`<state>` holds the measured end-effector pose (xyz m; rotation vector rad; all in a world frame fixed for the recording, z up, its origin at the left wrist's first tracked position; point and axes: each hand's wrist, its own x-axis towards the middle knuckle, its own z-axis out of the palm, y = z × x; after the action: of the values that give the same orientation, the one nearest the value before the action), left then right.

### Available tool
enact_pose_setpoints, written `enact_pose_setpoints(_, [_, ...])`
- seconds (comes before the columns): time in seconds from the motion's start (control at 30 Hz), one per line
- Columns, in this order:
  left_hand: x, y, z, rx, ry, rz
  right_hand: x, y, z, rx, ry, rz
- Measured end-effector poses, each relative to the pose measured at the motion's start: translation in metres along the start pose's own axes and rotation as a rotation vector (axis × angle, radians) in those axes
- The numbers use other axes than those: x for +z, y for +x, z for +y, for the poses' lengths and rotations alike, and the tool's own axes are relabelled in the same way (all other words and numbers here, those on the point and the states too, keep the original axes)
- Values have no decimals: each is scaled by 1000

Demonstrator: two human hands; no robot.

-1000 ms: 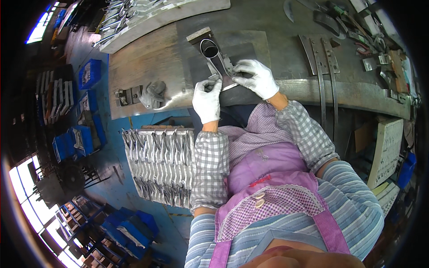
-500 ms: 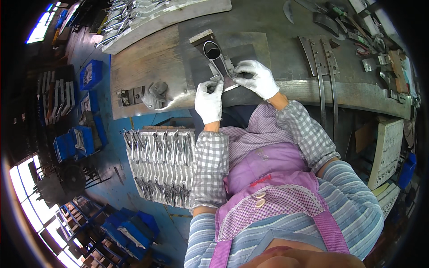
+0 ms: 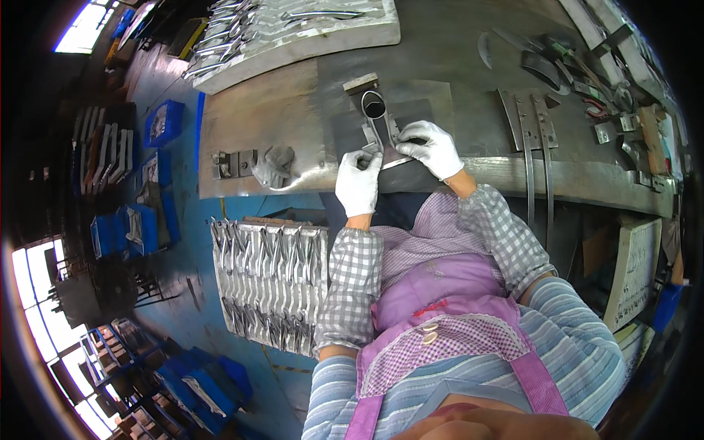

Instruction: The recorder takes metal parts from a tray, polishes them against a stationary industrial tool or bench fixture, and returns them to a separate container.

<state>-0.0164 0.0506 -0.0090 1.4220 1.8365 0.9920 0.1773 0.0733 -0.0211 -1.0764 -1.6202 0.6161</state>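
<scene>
On the workbench in front of me stands a small metal jig (image 3: pixel 361 83) with upright blocks. A metal part (image 3: pixel 374 106) with a round, open, ring-like end sits in it, its narrow end toward me. My left hand (image 3: pixel 358 182), in a white glove, is closed with thumb and fingers pinching at the part's near left side. My right hand (image 3: pixel 434 149), gloved likewise, bends its fingers and thumb against the near right side. The fingertips hide exactly where each hand grips.
A grey crumpled glove (image 3: pixel 274 167) and a small metal block fixture (image 3: pixel 235 163) lie left on the bench. A white tray (image 3: pixel 308 50) of metal parts stands at the far left; another rack (image 3: pixel 271 282) is beside my left arm. Metal straps (image 3: pixel 528 139) overhang the right edge; tools lie behind.
The whole view has shifted, so bench and jig appear lower and further right. Both hands stay at the near end of the part, with little visible change in their grip.
</scene>
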Motion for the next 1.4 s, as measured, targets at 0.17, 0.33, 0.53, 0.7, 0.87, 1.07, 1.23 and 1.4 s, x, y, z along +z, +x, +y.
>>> enact_pose_setpoints(0.17, [-26,-4,-5,65,120,66,9,6,-17,48,-71,-114])
enact_pose_setpoints(0.33, [-31,-17,1,120,98,-10,13,2,-47,552,196,-101])
enact_pose_setpoints(0.53, [-143,-63,-18,-360,-956,-579,84,6,-136,-434,-245,-552])
enact_pose_setpoints(0.7, [-212,-71,-157,-237,-98,-236,125,-9,-138,-161,18,-570])
enact_pose_setpoints(0.87, [-313,5,-377,-264,99,416,126,-4,-94,-209,-337,-455])
enact_pose_setpoints(1.07, [-358,5,-491,-397,755,312,146,-4,-88,-313,-459,-415])
enact_pose_setpoints(1.23, [-341,-7,-452,-341,1091,337,139,-7,-87,-250,-583,-443])
enact_pose_setpoints(1.4, [-378,-33,-479,-522,1333,362,147,-3,-93,-220,-562,-487])
